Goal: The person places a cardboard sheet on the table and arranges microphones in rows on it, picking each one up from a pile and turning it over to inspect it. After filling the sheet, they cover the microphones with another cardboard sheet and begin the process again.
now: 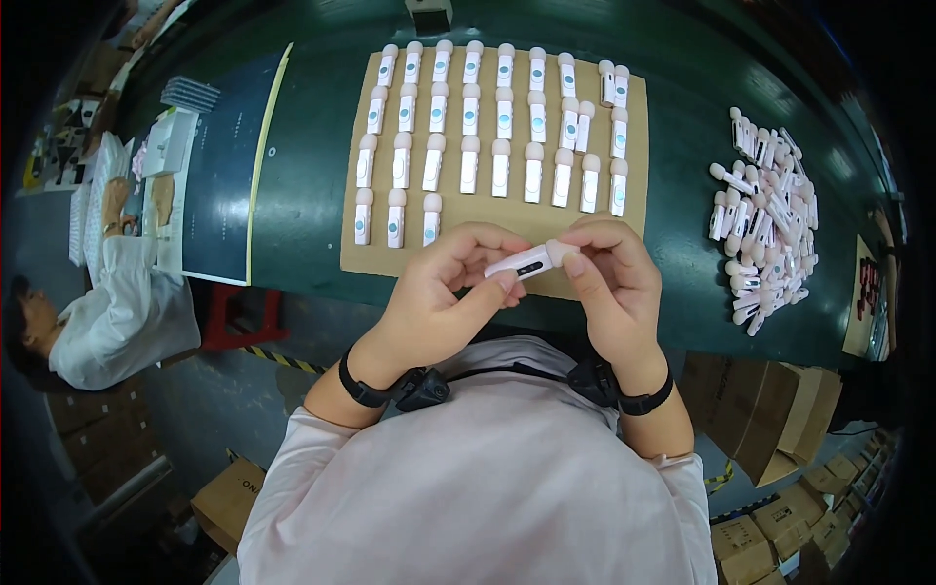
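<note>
Above the near edge of the cardboard sheet (507,216), I hold a small white wand-shaped device (523,263) with a rounded pale pink head and a dark oval panel on its side. My left hand (434,292) pinches its white body between thumb and fingers. The fingers of my right hand (624,283) are closed around its pink head. It lies tilted, head up to the right. Similar devices (470,164) lie in rows on the sheet, heads away from me, several showing a teal round mark. A loose heap of them (770,214) lies to the right.
The sheet rests on a dark green table (312,185). At the left are a dark mat (229,166) with a yellow edge and a seated co-worker (127,302) beside white trays. A red stool (244,317) stands below. Cardboard boxes (751,405) sit at lower right.
</note>
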A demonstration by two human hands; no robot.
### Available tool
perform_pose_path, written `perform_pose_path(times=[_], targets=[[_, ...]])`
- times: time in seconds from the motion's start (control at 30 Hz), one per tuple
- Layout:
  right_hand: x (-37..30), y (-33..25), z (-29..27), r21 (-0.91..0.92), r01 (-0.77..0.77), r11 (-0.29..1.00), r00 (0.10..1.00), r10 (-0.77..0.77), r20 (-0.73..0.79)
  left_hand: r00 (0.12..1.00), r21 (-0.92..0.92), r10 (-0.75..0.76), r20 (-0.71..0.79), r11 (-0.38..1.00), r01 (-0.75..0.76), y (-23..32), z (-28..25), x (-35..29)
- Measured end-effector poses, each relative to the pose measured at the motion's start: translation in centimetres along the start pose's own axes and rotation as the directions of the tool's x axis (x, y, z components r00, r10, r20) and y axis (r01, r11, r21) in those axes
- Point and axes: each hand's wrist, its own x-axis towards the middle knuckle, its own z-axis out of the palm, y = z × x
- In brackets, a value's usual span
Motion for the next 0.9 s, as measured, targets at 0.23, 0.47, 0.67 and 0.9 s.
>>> perform_pose_path(times=[0.23,0.47,0.67,0.9], targets=[[0.3,-0.4,0.4,0.089,-0.094,0.992,0.993,0.099,-0.057,0.989,-0.076,-0.143,0.032,0.987,0.145,0.0,0.9,0.3],[0.1,-0.4,0.7,0.045,-0.166,0.985,0.984,0.168,-0.054,0.989,-0.07,-0.149,0.014,0.986,0.15,-0.5,1.6,0.1],[0.5,-0.9,0.4,-0.045,-0.242,0.969,0.97,0.242,-0.001,0.995,-0.002,-0.096,-0.041,0.995,0.096,-0.8,2.0,-0.1],[0.6,-1.1,-0.3,0.046,-0.268,0.962,0.963,0.267,0.032,0.99,-0.109,-0.14,-0.012,0.985,0.137,-0.5,1.7,0.0]])
